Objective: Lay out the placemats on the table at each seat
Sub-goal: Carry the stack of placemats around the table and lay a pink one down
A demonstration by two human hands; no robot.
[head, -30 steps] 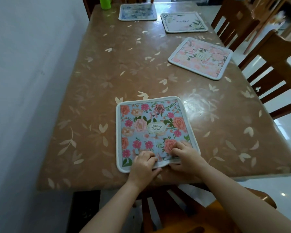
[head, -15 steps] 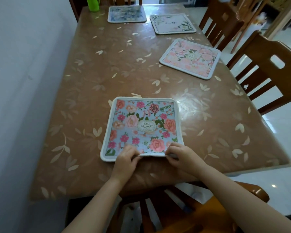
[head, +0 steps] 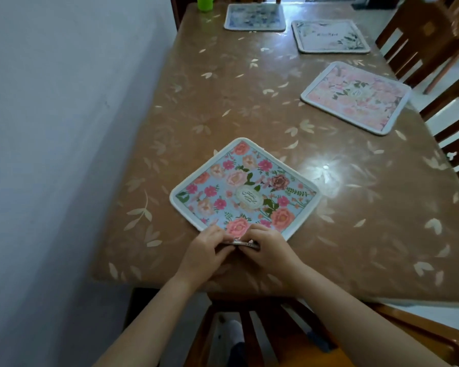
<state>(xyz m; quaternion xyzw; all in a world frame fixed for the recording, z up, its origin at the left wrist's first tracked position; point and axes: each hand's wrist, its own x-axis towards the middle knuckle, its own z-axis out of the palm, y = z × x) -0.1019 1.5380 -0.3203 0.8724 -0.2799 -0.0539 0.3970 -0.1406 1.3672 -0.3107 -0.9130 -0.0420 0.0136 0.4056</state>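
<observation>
A light-blue floral placemat [head: 245, 192] lies on the brown table [head: 223, 102] near its front edge, turned like a diamond with one corner toward me. My left hand [head: 206, 250] and my right hand [head: 269, 250] both pinch that near corner, which is lifted slightly off the table. A pink floral placemat [head: 355, 96] lies at the right side. A white leafy placemat [head: 329, 35] and a blue-grey placemat [head: 255, 17] lie at the far end.
A white wall [head: 64, 128] runs along the table's left side. Wooden chairs [head: 419, 38] stand on the right, and another chair [head: 249, 335] is right below me. A green cup [head: 206, 2] stands at the far left corner.
The blue floral placemat has turned from square-on to a diamond angle. My hands have come together from its near edge onto one corner and raised it.
</observation>
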